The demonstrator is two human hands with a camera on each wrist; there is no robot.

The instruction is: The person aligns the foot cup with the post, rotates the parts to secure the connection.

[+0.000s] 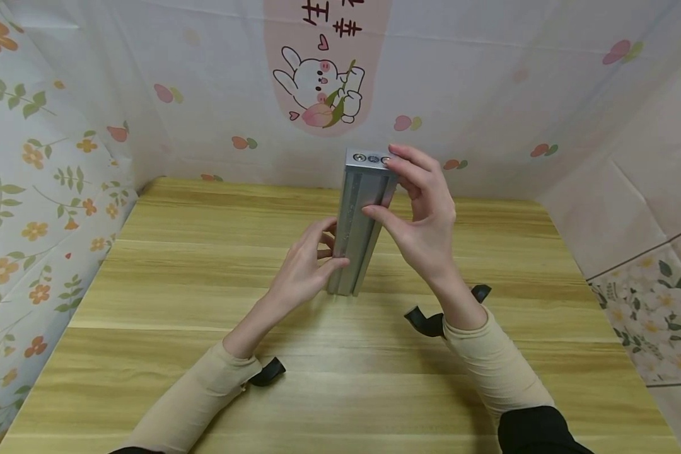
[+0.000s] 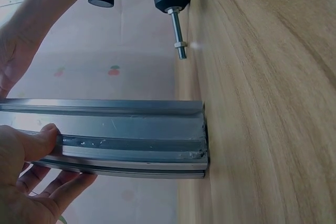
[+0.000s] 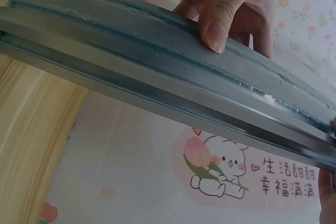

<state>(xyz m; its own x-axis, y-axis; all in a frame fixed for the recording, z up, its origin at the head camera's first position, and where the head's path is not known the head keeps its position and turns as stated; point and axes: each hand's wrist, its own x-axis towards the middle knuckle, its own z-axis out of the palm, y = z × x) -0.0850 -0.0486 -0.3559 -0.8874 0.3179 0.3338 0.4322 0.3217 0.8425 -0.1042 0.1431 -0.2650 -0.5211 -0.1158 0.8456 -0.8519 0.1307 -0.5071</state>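
Observation:
A silver aluminium profile (image 1: 352,214) with grooved faces stands on end on the wooden table, leaning slightly right in the head view. Round holes show in its top end. My left hand (image 1: 303,265) grips its lower part, thumb on the near face and fingers round the left side. Near the top, my right hand (image 1: 422,214) holds it, with the thumb on the near face and fingertips at the top right edge. In the left wrist view, the profile's lower end (image 2: 202,140) meets the tabletop. The right wrist view shows the left thumb (image 3: 215,32) on the profile.
A black levelling foot with a threaded bolt (image 2: 178,30) lies on the table beyond the profile in the left wrist view. Black curved wrist mounts (image 1: 425,323) stick out from both sleeves. A printed cloth (image 1: 204,126) hangs behind the wooden table (image 1: 176,265).

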